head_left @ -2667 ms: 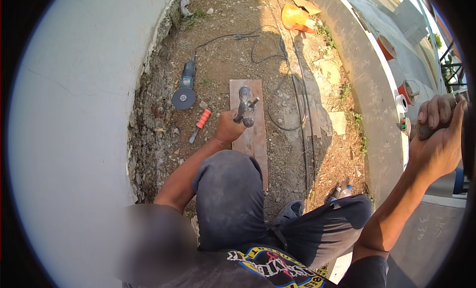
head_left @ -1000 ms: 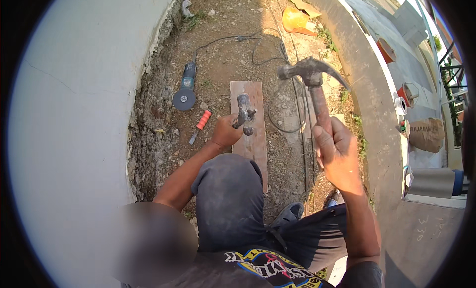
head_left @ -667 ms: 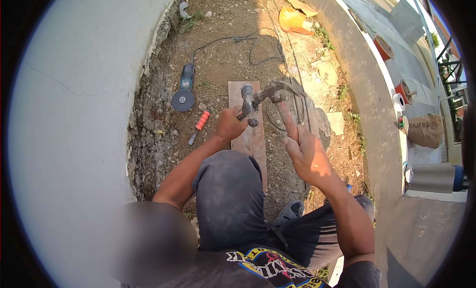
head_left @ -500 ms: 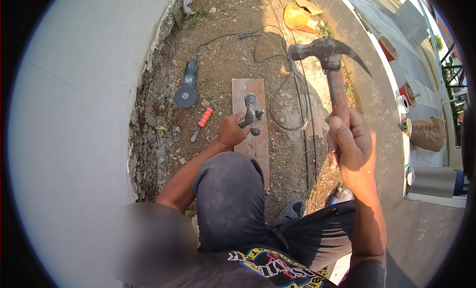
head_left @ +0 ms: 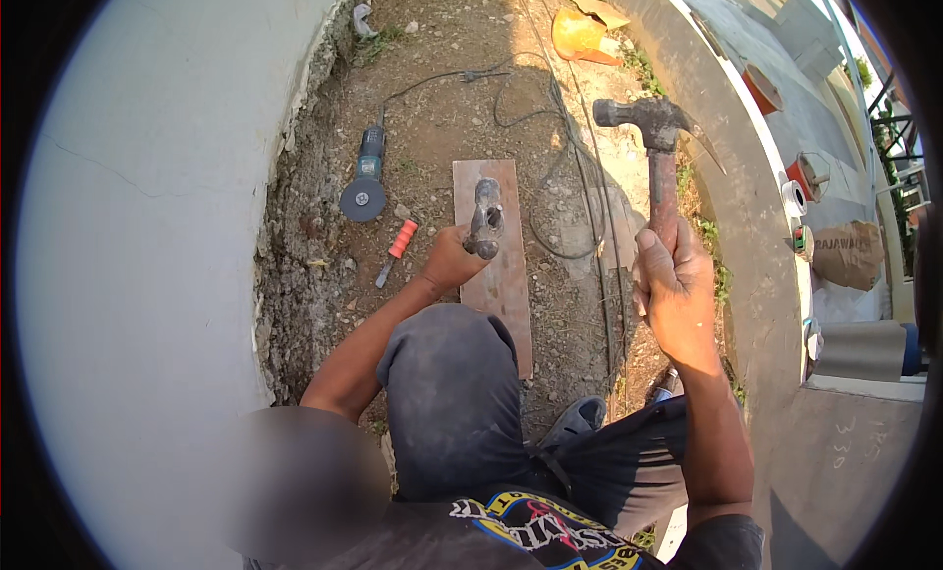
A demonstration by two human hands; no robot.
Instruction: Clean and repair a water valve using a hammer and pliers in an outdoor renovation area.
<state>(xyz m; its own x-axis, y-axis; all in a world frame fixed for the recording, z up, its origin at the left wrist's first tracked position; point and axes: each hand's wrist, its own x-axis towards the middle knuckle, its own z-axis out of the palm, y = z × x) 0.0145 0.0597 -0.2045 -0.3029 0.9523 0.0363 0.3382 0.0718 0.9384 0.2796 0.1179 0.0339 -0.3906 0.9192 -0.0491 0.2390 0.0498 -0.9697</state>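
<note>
My right hand [head_left: 678, 290] grips the reddish-brown handle of a claw hammer [head_left: 663, 182], raised upright at the right, its striking face toward the left and its claw toward the right. My left hand [head_left: 457, 261] is closed at the near end of a dark metal hammer head [head_left: 488, 199] over a long wooden board [head_left: 496, 305]. A dark opening shows in the side of that head. Its grip is partly hidden by my fingers, and whether the head touches the board I cannot tell. The board lies on the ground beyond my bent knee.
Left of the board lie an angle grinder [head_left: 364, 182] with its cord and a chisel with a red ribbed grip [head_left: 402, 238]. Black cables [head_left: 589, 197] run along the right. A pale wall [head_left: 167, 226] borders the left, a low concrete wall [head_left: 756, 207] the right.
The claw hammer has moved slightly lower with my right hand. The hammer head in my left hand has turned, showing its opening.
</note>
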